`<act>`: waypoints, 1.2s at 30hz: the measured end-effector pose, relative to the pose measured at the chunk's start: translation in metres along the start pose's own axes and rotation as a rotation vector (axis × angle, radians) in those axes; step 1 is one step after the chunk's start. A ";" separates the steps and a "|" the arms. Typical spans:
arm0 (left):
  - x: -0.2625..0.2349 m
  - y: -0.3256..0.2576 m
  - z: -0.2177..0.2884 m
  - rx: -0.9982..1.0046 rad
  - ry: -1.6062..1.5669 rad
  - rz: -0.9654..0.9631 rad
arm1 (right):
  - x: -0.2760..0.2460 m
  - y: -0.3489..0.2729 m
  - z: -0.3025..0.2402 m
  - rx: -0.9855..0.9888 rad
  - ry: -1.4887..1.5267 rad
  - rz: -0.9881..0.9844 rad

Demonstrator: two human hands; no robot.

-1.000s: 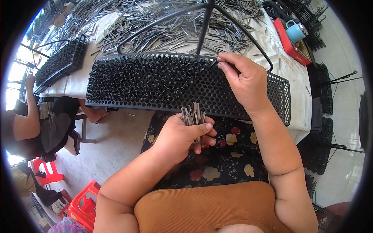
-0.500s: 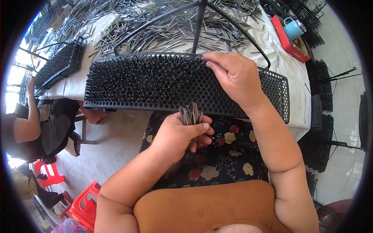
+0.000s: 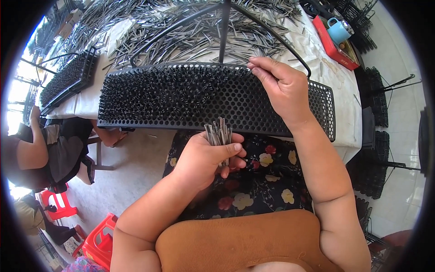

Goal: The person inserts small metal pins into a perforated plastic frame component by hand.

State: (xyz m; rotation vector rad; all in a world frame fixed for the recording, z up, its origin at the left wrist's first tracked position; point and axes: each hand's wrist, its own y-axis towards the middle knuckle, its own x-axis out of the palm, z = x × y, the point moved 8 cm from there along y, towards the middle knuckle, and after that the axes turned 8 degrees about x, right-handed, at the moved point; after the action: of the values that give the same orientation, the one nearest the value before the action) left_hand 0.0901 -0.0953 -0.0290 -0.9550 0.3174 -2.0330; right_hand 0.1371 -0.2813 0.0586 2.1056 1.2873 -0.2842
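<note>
A long black perforated rack lies across the table's near edge, under a bent metal frame. Thin dark metal pieces stand upright in its holes over the left and middle parts; the holes toward the right are bare. Below its front edge, my left hand is closed round a bundle of thin metal strips, their ends pointing up. My right hand is over the rack's far edge, right of the filled area, with thumb and forefinger pinched together. Whatever lies between those fingertips is too small to make out.
Loose metal strips are heaped across the white-covered table. A light blue mug stands by a red box at the right. Another filled rack is at the left, beside a seated person. Red stools stand lower left.
My right hand has moved slightly right along the rack's far edge, still pinched. My left hand keeps its bundle in nearly the same place. The whole view has shifted a little.
</note>
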 end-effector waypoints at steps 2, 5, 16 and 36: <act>-0.001 0.000 0.000 -0.001 0.000 0.002 | 0.004 0.000 0.004 -0.011 0.052 -0.029; 0.001 0.000 0.000 0.005 -0.012 -0.033 | 0.007 0.001 0.004 -0.011 0.071 -0.033; 0.004 -0.007 -0.003 -0.020 -0.094 -0.111 | -0.002 -0.002 0.002 -0.022 -0.060 -0.044; -0.003 -0.010 -0.007 0.040 -0.092 0.015 | -0.007 -0.020 -0.015 -0.119 -0.305 -0.059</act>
State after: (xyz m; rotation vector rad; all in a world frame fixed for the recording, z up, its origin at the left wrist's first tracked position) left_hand 0.0801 -0.0876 -0.0306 -1.0153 0.2330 -1.9671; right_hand 0.1146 -0.2707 0.0659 1.8431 1.1558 -0.5205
